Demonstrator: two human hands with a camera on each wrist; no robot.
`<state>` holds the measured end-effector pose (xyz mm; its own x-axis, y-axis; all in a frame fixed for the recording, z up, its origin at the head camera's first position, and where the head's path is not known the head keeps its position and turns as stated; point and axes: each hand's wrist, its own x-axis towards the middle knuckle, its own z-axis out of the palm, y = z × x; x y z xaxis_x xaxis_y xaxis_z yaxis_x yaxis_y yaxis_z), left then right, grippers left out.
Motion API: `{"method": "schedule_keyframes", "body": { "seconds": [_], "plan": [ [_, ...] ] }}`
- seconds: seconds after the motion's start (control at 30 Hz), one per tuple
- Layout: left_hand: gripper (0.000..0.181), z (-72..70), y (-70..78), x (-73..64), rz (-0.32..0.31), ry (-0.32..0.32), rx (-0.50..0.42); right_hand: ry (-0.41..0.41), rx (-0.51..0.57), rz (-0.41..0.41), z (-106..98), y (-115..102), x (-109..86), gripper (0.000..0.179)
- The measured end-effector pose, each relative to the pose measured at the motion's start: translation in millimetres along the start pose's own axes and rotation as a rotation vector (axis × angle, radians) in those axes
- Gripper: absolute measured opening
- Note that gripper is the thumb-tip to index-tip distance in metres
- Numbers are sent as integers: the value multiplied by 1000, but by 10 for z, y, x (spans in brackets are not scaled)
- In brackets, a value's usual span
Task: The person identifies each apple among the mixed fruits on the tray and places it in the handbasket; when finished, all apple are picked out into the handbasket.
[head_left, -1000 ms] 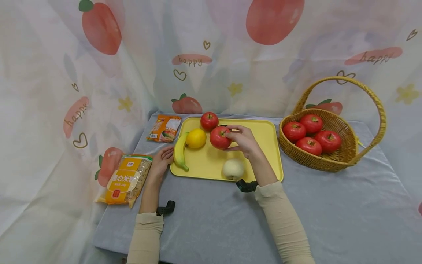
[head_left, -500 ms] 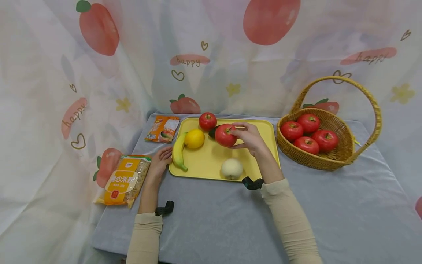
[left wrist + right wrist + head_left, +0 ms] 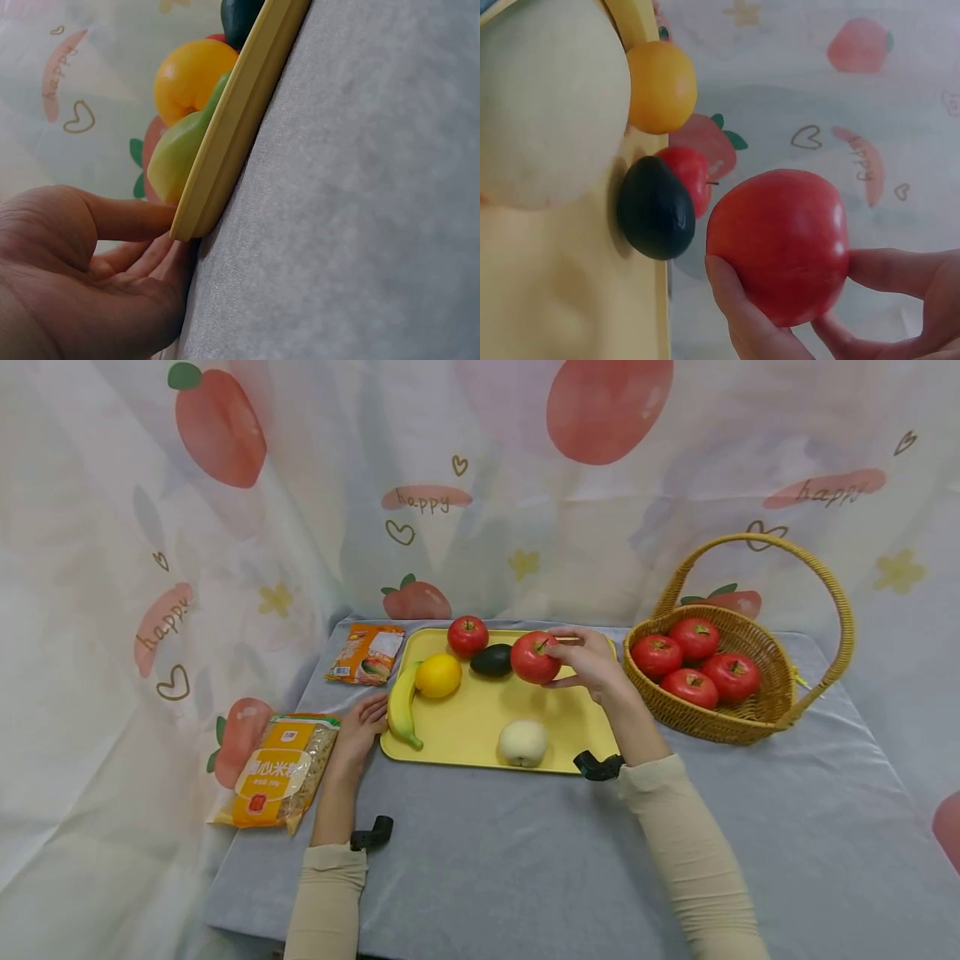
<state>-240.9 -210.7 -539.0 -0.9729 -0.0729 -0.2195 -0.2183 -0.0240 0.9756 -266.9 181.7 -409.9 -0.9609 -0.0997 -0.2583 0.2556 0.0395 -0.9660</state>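
A red apple (image 3: 536,657) is held up over the right part of the yellow tray (image 3: 457,739); my right hand (image 3: 591,667) grips it between thumb and fingers. In the right wrist view the apple (image 3: 778,246) shows clear of the tray. My left hand (image 3: 362,727) is at the tray's left edge, thumb at the rim and fingers against the outer side, as the left wrist view shows. Beside it on the tray lies a banana (image 3: 402,710). A yellow lemon-like fruit (image 3: 438,676), a second red apple (image 3: 467,636), a dark avocado (image 3: 492,661) and a pale round pear (image 3: 523,743) also sit there.
A wicker basket (image 3: 720,727) with a tall handle stands right of the tray, holding several red apples (image 3: 690,688). Left of the tray lie a small orange packet (image 3: 366,654) and a larger yellow bag of grain (image 3: 273,772). A printed curtain hangs behind the grey-covered table (image 3: 480,860).
My right hand has carried the apple rightward, uncovering the avocado. The left hand stays at the tray's edge. The whole head view has shifted slightly.
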Motion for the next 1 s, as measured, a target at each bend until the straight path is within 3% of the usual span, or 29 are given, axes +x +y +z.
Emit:
{"method": "schedule_keyframes", "body": {
  "seconds": [0.57,1.0],
  "plan": [
    [55,-11,-14,-7,-3,-6,-16,74,-20,17,-447,-140,-90,59],
    [56,8,17,-11,-8,-15,-17,62,-41,26,-799,-288,-125,64]
  ]
}}
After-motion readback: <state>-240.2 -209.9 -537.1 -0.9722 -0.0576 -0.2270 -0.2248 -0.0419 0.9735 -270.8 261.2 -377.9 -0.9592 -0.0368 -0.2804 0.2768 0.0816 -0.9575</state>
